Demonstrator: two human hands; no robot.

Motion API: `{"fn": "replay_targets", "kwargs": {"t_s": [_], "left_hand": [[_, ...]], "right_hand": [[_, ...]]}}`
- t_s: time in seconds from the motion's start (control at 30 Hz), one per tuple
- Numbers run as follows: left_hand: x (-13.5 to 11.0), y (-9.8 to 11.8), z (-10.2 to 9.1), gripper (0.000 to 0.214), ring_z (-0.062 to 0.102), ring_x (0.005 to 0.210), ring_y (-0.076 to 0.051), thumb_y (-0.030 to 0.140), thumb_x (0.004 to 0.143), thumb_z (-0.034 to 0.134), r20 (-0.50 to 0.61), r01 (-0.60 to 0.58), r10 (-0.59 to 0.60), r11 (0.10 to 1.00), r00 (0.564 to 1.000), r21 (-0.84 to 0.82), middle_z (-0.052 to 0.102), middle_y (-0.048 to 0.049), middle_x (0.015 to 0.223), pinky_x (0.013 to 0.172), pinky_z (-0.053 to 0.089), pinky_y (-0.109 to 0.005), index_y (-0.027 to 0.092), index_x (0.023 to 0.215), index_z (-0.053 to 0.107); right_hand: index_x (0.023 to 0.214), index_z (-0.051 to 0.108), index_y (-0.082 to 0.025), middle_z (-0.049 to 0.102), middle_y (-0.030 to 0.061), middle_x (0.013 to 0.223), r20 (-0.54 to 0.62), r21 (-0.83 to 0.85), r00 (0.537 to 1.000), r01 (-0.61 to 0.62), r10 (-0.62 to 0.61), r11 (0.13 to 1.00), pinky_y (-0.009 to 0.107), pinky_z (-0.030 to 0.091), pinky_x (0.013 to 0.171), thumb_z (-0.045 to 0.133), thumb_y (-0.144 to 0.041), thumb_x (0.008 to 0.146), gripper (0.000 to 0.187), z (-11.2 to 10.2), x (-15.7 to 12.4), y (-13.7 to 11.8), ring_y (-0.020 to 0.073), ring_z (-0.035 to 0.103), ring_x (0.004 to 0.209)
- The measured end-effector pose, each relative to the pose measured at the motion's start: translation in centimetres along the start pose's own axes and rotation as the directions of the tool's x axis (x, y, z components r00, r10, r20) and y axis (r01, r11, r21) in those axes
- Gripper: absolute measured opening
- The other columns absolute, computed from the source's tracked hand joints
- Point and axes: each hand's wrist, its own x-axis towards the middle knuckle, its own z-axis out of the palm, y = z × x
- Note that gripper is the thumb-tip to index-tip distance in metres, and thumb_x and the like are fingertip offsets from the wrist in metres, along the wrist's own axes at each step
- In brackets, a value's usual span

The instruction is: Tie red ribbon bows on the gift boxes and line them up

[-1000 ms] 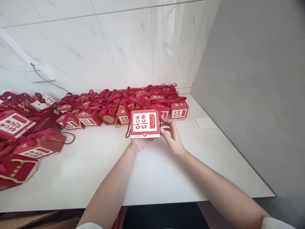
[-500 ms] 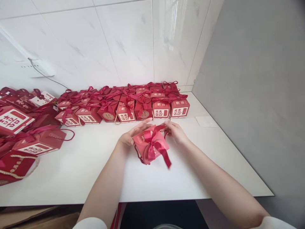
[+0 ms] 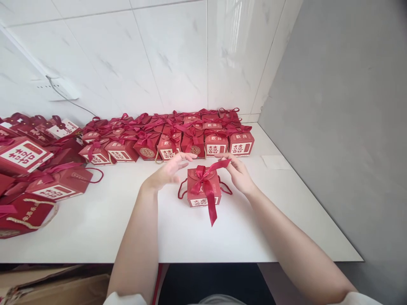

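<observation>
Piled boxes (image 3: 59, 184): we're seeing angular card stacking unevenly; one nudge could be toppling them.
Left hand (image 3: 163, 173): we're hovering it wide, gripping nothing.
Red box (image 3: 192, 186): it's standing between our hands on the smooth white table (image 3: 127, 220), scalloped flaps meeting on top.
Satin ribbon (image 3: 210, 199): it's trailing glossily; snagging fingers could be loosening its bow.
Right hand (image 3: 237, 173): curving beside the ribbon's end; whether it's pinching, we're not able to tell.

You can read 歡喜 above 囍 on the rear row's right-end box (image 3: 241, 143); partly covered 囍 marks your centre box (image 3: 193, 195).
</observation>
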Motion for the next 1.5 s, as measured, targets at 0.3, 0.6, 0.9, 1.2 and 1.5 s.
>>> {"fn": "replay_targets", "kwargs": {"t_s": [0.3, 0.6, 0.9, 1.2, 1.5], "left_hand": [[-1.0, 2.0, 1.1, 0.091, 0.020, 0.154, -0.030, 0.031, 0.078, 0.076, -0.053, 0.148, -0.139, 0.960, 0.989, 0.238, 0.029, -0.0054, 0.163, 0.122, 0.023, -0.055, 0.042, 0.154, 0.027], [1.0, 0.8, 3.6, 0.049, 0.052, 0.131, -0.030, 0.044, 0.084, 0.069, -0.139, 0.185, -0.158, 0.960, 0.978, 0.212, 0.053, -0.0081, 0.145, 0.109, 0.043, -0.048, 0.029, 0.130, 0.056], [1.5, 0.5, 4.5, 0.039, 0.038, 0.145, -0.029, 0.035, 0.086, 0.067, -0.024, 0.054, -0.049, 0.970, 0.999, 0.236, 0.045, -0.0052, 0.153, 0.121, 0.027, -0.049, 0.029, 0.124, 0.059], [1.9, 0.0, 5.1, 0.027, 0.048, 0.136, -0.031, 0.035, 0.081, 0.072, -0.060, 0.063, -0.059, 0.996, 0.996, 0.057, 0.051, -0.0095, 0.146, 0.111, 0.038, -0.047, 0.022, 0.101, 0.059], [1.9, -0.1, 4.9, 0.015, 0.048, 0.134, -0.033, 0.031, 0.080, 0.068, -0.073, 0.028, -0.036, 0.994, 0.997, -0.104, 0.055, -0.0098, 0.142, 0.111, 0.034, -0.047, 0.017, 0.078, 0.060]], "right_hand": [[0.105, 0.070, -0.025, 0.059, -0.0024, 0.058, -0.051, 0.211, 0.997, -0.040, 0.051, 0.977, 0.037, 0.047, 0.088, 0.044, -0.057, 0.098, 0.042, -1.1, 0.2, -0.8, 0.0186, 0.061, 0.068], [0.070, 0.061, -0.022, 0.069, 0.0052, 0.110, 0.140, 0.163, 0.961, -0.261, 0.240, 0.951, 0.039, 0.044, 0.097, 0.059, -0.060, 0.089, 0.043, -2.2, 0.5, -1.4, 0.0259, 0.059, 0.115], [0.074, 0.071, -0.023, 0.051, 0.0036, 0.151, 0.553, 0.123, 0.823, -0.235, 0.130, 0.964, 0.048, 0.033, 0.115, 0.075, -0.049, 0.081, 0.028, -3.2, 0.3, -2.7, 0.0306, 0.043, 0.142], [0.069, 0.073, -0.023, 0.058, 0.0028, 0.145, 0.514, 0.251, 0.851, -0.271, 0.109, 0.929, 0.048, 0.039, 0.112, 0.067, -0.056, 0.086, 0.038, -2.3, 0.5, -1.7, 0.0314, 0.051, 0.136], [0.070, 0.075, -0.024, 0.062, 0.0020, 0.141, 0.409, 0.348, 0.912, -0.198, 0.042, 0.916, 0.045, 0.037, 0.116, 0.063, -0.055, 0.090, 0.038, 0.1, -0.1, -0.6, 0.0276, 0.048, 0.140]]}}
